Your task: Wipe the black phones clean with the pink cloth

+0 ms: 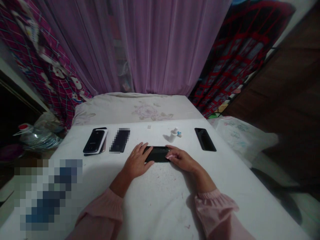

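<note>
A dark smartphone (158,155) lies lengthwise on the white-covered surface in front of me. My left hand (138,160) holds its left end, the thumb along the near edge and the fingers over the far side. At the phone's right end, my right hand (180,158) is closed in a pinch. A small pink cloth (171,156) shows between its fingertips, touching the phone's surface; most of the cloth is hidden by the fingers. Just beyond the phone stands a small white bottle (173,134), with a little blue-and-white item (179,134) beside it.
Several stacked phones (95,141) lie at the left, near another dark phone (120,140) that is partly pixelated. One more black phone (205,139) lies at the right. A blurred-out patch (50,196) covers the near left. Purple curtains (160,46) hang behind.
</note>
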`<state>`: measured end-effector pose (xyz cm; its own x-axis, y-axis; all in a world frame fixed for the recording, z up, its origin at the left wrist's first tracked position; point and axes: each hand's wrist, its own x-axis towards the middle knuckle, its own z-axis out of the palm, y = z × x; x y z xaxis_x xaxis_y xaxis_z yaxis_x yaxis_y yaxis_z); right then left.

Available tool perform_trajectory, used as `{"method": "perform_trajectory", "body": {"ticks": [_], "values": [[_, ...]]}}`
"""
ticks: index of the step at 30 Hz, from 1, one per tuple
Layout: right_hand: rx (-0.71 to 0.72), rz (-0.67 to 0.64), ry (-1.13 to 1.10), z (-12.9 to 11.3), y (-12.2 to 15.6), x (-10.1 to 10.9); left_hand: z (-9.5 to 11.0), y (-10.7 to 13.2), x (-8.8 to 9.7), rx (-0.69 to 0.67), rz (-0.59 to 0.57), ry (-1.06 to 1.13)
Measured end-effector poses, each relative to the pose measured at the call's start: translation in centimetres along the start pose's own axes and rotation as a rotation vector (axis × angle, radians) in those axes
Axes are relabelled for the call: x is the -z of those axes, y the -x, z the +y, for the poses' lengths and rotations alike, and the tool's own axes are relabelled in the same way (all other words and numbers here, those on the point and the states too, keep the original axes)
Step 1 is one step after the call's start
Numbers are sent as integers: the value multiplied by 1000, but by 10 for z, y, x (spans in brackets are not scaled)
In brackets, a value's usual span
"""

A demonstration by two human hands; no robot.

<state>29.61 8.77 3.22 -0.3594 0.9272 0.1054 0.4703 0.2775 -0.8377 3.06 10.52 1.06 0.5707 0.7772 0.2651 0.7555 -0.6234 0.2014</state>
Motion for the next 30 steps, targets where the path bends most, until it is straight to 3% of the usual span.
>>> {"method": "perform_trajectory", "body": {"ticks": [4,10,16,24,27,30], "values": [[-11,118,97,1,-2,-7,6,0,-1,26,5,5],[-187,393,327,13,-9,-18,20,0,0,44,-47,52],[-197,303,189,13,0,-11,24,1,2,56,-37,103],[-77,63,12,5,25,0,24,3,5,41,-23,109],[-84,95,40,7,24,-3,25,3,7,48,-39,84],[-123,211,116,11,15,-10,25,3,8,45,-43,78]]}}
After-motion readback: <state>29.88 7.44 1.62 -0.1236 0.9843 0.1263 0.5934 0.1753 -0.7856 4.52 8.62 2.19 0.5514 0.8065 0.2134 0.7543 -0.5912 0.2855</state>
